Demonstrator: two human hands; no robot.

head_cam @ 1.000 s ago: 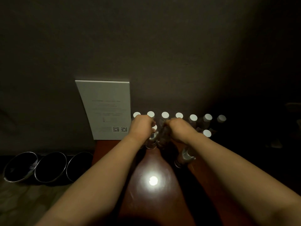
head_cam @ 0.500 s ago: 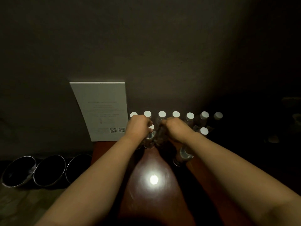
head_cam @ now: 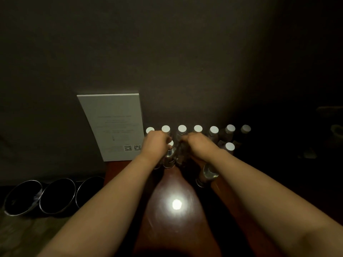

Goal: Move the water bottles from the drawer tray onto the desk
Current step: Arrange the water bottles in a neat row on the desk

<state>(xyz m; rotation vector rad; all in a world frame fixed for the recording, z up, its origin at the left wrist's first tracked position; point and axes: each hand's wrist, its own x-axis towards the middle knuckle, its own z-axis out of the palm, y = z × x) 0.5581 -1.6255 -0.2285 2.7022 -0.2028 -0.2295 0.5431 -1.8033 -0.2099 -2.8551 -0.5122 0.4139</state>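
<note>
Card (head_cam: 115,127) text's too tiny to read, just two QR codes, and your left hand (head_cam: 155,143) and right hand (head_cam: 201,145) each grip a bottle (head_cam: 169,158) side by side.

It looked like a dim hotel room: a polished wooden desk (head_cam: 172,229) against a wall, a card (head_cam: 113,127) with QR codes, and rows of white-capped bottles (head_cam: 198,128).
</note>
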